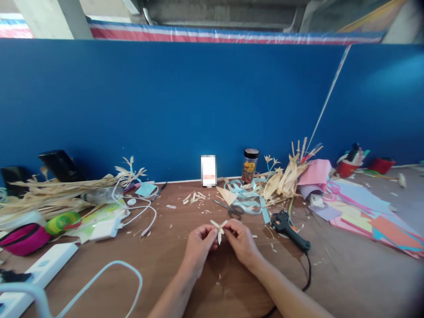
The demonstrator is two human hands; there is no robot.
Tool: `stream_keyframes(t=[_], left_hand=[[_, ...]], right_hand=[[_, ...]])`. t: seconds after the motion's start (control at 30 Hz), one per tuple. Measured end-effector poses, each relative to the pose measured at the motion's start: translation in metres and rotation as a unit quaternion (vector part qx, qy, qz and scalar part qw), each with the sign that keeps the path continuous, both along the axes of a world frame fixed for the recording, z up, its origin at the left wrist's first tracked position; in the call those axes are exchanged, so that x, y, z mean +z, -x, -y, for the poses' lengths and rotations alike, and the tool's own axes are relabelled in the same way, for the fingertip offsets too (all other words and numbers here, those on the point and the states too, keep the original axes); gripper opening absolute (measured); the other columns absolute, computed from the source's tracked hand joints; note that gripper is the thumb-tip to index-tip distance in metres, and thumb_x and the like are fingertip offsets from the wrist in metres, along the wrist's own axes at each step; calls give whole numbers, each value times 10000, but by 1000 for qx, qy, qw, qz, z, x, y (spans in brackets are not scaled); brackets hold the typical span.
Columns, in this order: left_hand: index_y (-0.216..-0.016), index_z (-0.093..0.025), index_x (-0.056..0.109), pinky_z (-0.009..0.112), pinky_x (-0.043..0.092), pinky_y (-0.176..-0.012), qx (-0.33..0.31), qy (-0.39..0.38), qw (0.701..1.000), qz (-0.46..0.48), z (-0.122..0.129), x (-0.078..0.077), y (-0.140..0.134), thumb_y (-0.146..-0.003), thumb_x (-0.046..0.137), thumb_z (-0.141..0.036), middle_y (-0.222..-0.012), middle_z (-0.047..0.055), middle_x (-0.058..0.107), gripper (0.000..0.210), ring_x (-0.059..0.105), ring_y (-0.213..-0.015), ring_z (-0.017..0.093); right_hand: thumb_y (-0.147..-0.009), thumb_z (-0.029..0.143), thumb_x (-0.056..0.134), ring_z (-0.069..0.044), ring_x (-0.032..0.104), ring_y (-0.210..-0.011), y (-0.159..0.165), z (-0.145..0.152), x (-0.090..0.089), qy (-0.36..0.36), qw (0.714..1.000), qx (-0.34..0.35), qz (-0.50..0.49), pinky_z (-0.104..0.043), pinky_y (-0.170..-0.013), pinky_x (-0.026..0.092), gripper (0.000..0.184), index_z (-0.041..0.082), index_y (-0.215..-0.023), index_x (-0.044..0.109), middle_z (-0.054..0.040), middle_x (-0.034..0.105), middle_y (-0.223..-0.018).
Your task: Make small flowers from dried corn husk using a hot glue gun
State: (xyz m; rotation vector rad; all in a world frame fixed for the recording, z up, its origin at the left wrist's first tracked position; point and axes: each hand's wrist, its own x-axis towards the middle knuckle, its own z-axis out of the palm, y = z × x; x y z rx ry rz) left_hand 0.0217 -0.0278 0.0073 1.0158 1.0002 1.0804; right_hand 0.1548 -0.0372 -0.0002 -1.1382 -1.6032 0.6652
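Observation:
Both hands meet over the brown table, pinching a small cream corn-husk flower [219,229] with a few narrow petals spread out. My left hand [201,245] grips it from the left with thumb and fingers closed. From the other side, the thumb and fingertips of my right hand [243,242] close on its right edge. The flower's underside is hidden by the fingers. Just beyond the hands lie dark-handled scissors [236,212], with short husk strips [194,197] behind and to the left. To the right rests a black glue gun [291,232] on its side.
A phone [208,171] stands against the blue partition [198,101], beside a black-lidded jar [249,167]. Light-blue ribbon [247,194] and dried husks [285,179] lie right. Coloured paper [380,221] covers the far right. White cables and a power strip [49,269] occupy the left.

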Motion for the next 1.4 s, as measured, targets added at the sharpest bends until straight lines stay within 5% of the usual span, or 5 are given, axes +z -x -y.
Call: stream_keyframes(t=[1.03,1.4], left_hand=[[-609,-145,537,187,306,-460,-25,-170,970,-172,-4,-8,6,-761,473,-352,-498,-37,444,265,399,-476,92],[-578,-132,543,175,315,-460,-1,-140,984,-112,-3,-8,3,-735,521,-339,-490,-36,467,260,403,-468,75]], right_hand=[[-815,189,442,-140,505,-702,-6,-2,-2,-26,999,18,42,-237,-634,380,189,191,-760,624,-24,538,-727],[-797,211,466,-133,489,-680,-3,-1,0,11,998,49,-23,-228,-627,370,176,174,-741,629,-9,528,-682]])
